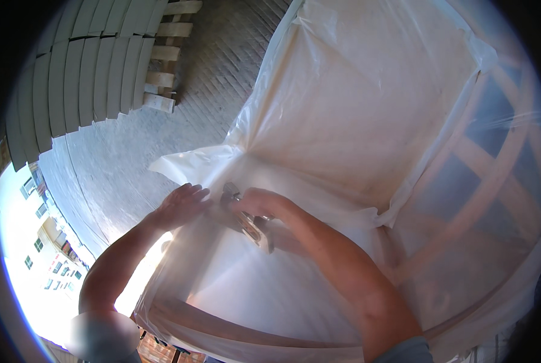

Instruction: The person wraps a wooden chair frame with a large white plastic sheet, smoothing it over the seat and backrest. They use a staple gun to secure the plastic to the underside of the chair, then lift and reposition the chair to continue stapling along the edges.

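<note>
Plastic sheeting [355, 109] drapes a wooden frame [494, 181].
Right hand [255, 202] closes around what looks like a staple gun [252, 225], long axis running toward lower right; left hand [183, 204] presses open and flat on the sheeting.

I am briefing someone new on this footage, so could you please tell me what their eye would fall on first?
First, the large translucent white plastic sheet stretched over a pale wooden frame, filling the centre and right. At its lower-left corner the left hand presses the sheet flat, while the right hand has its grip on a silvery metal hand tool. At upper left, stacked pale grey curved tiles stand on the brick paving.
</note>
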{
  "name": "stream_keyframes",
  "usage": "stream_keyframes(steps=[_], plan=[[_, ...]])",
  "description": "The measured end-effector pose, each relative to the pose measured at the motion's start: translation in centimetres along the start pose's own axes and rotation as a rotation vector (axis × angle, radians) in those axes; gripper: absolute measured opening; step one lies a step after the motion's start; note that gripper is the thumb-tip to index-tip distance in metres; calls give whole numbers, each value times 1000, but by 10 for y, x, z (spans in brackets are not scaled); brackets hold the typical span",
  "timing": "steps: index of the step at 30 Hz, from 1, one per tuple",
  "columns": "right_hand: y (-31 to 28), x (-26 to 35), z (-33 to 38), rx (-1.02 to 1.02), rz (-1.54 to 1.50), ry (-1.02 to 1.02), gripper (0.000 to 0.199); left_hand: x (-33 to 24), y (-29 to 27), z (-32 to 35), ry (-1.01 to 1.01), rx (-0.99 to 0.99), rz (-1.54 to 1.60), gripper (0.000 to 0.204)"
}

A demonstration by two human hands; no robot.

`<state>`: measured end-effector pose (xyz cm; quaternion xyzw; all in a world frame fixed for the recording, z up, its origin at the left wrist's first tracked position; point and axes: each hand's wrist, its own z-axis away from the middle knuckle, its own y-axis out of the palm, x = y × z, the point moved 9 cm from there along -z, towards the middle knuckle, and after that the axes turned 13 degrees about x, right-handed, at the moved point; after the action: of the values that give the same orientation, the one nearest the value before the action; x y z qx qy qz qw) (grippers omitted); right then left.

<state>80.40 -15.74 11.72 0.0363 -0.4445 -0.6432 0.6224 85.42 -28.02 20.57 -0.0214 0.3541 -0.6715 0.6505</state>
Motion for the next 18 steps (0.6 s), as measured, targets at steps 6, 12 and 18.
stream_keyframes(steps=[6, 12, 18], plan=[[19, -2, 2, -123, -48, 9, 55, 6, 0, 3, -60, 20, 25, 43], [-9, -67, 72, -244, -677, -232, 52, 38, -32, -5, -310, -127, 181, 37], [-103, -254, 245, -1106, -1013, -310, 40, 14, -12, -118, -308, 193, 468, 49]])
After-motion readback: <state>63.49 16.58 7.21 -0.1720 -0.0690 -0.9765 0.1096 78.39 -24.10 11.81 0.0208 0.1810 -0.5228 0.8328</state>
